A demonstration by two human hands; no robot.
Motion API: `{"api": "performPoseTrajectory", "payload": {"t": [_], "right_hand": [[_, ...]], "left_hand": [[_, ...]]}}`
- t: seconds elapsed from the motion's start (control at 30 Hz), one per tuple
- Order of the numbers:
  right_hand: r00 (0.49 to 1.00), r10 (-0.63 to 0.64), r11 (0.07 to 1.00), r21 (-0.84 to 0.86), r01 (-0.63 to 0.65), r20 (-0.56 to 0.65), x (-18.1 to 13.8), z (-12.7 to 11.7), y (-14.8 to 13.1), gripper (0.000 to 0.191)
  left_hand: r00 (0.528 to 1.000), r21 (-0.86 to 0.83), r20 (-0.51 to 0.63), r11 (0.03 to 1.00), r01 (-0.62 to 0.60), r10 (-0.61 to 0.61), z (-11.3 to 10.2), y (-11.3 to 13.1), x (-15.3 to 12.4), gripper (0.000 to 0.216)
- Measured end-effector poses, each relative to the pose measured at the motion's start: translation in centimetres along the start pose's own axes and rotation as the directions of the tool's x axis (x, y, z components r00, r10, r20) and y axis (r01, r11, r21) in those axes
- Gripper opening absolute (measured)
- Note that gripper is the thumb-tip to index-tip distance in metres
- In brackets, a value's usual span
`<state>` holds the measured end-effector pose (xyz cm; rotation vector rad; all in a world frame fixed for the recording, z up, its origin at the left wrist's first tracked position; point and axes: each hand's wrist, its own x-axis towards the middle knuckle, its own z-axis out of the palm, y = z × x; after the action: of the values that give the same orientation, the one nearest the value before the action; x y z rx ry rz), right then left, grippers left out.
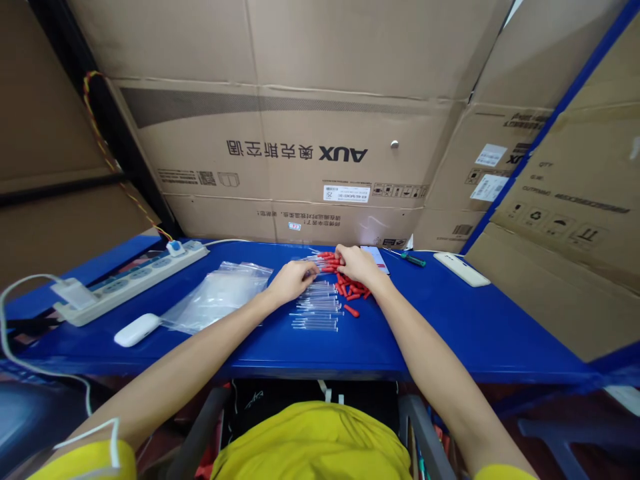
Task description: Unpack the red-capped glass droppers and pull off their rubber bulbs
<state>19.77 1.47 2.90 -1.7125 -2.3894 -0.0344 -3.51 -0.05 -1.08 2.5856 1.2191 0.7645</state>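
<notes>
My left hand [294, 281] is closed, its fingertips pinched at the clear glass tube of a dropper, though the tube is largely hidden. Facing it, my right hand [358, 264] has its thumb and fingers closed on the red rubber bulb end. Between and beyond the hands lie several droppers with red bulbs [327, 262] fitted, tubes pointing left. Below my left hand, bare glass dropper tubes [317, 307] lie side by side in rows. A heap of loose red rubber bulbs [351, 287] sits under my right wrist, and one single bulb [351, 311] lies nearer to me.
Clear plastic bags [220, 297] and a white case [137, 329] lie left on the blue table [320, 357]. A power strip [135, 280] runs along the left edge. At the back right are a green-handled screwdriver [414, 259] and a white phone [462, 269]. Cardboard [300, 120] walls the table.
</notes>
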Motion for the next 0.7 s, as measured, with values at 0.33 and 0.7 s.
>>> {"api": "performPoseTrajectory", "payload": {"t": [0.33,0.7], "right_hand": [[0.913,-0.107,0.769,0.550,0.328,-0.394,-0.4,-0.4,0.7,0.018],[0.871,-0.235,0.845,0.352,0.403,-0.433,-2.2,1.0,-4.9,0.022]], "left_hand": [[0.995,-0.053,-0.097,0.999,-0.009,0.004,-0.7,1.1,0.0,0.035],[0.966,-0.381,-0.236,0.924,0.009,-0.107,-0.8,1.5,0.2,0.036]]}}
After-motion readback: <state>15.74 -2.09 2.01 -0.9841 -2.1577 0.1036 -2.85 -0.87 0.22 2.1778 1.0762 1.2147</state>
